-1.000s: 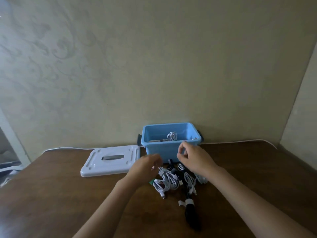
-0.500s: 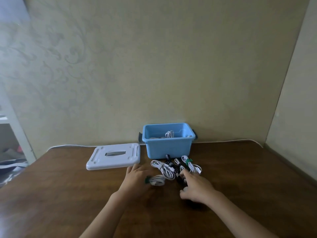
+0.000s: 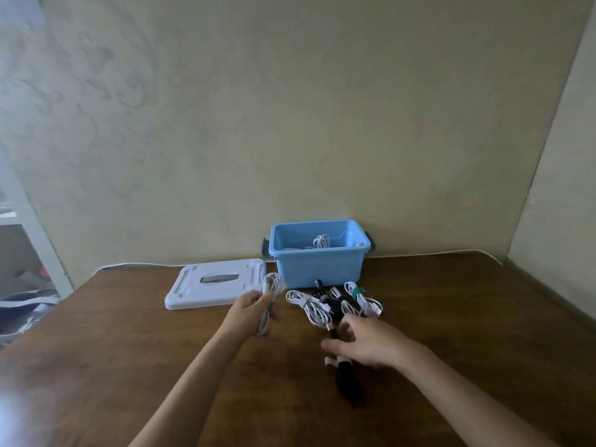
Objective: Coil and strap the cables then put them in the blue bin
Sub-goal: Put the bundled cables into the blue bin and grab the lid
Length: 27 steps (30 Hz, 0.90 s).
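My left hand (image 3: 250, 309) grips a coiled white cable with a green strap (image 3: 269, 293), lifted off the brown wooden table (image 3: 129, 366) near the flat white plastic lid (image 3: 216, 283). My right hand (image 3: 367, 341) hovers with fingers spread, holding nothing, over a black strapped bundle (image 3: 346, 379). More coiled white cables (image 3: 309, 306) lie before the open blue plastic bin (image 3: 319, 264) at the table's far edge.
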{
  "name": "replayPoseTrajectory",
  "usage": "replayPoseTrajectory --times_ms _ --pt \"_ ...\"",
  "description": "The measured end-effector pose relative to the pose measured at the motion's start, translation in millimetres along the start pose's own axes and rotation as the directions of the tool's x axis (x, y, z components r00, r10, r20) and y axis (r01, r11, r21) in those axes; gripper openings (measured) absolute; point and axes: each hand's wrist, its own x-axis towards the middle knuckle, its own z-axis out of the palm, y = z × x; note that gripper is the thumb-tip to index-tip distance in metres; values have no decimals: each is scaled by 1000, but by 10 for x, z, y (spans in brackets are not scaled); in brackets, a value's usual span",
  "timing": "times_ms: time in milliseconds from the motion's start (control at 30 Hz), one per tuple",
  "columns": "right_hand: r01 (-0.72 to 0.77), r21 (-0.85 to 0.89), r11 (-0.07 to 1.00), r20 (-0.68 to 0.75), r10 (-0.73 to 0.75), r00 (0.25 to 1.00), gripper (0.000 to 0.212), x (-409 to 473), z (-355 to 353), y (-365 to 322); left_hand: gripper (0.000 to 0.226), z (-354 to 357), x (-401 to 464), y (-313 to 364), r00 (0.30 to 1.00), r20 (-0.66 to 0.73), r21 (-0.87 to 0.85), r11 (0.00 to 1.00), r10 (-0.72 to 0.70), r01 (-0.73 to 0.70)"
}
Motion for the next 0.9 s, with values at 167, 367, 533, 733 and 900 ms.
replayPoseTrajectory --times_ms 167,367,533,733,900 --pt "56 -150 987 -15 -59 998 84 23 258 -131 31 108 0 2 998 57 35 999 15 -17" --pt "137 218 966 -57 -127 990 57 101 18 -60 26 125 -2 227 999 25 -60 997 46 -44" --pt "358 437 825 -330 -223 917 35 278 -513 27 11 -9 221 581 980 -18 28 979 200 -200" --pt "403 332 853 -651 -103 752 51 874 -1327 -17 41 -40 945 1123 903 -36 246 879 429 -408" --pt "293 262 920 -590 -87 802 62 1479 -1563 -64 36 263 1556 1201 865 -32 459 776 501 -433"
